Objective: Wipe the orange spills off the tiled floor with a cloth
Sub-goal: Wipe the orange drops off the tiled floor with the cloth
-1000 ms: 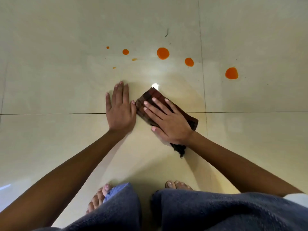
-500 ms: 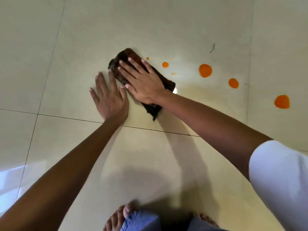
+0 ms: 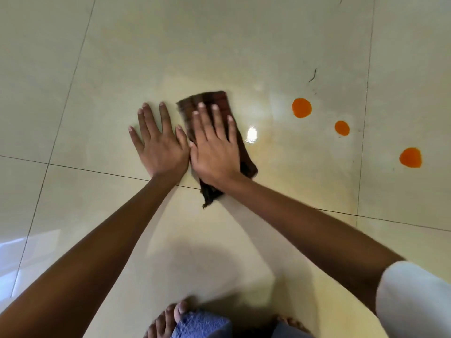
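A dark brown folded cloth [image 3: 207,100] lies flat on the glossy cream tiled floor [image 3: 219,45]. My right hand [image 3: 214,147] presses down on it with straight, spread fingers. My left hand [image 3: 158,145] rests flat on the bare tile just left of the cloth, fingers straight. Three round orange spills sit to the right of the cloth: a large one [image 3: 301,107], a smaller one [image 3: 342,128] and another large one [image 3: 410,157]. All three lie apart from the cloth.
Dark grout lines [image 3: 73,167] cross the floor. A thin dark strand [image 3: 313,75] lies above the spills. My bare toes [image 3: 170,315] and blue trouser hems [image 3: 202,325] show at the bottom edge. A bright light reflection [image 3: 251,134] glares beside the cloth.
The right hand has swept the cloth over the small orange drops at the left of the row, and they are gone. The left hand has stayed flat on the tile.
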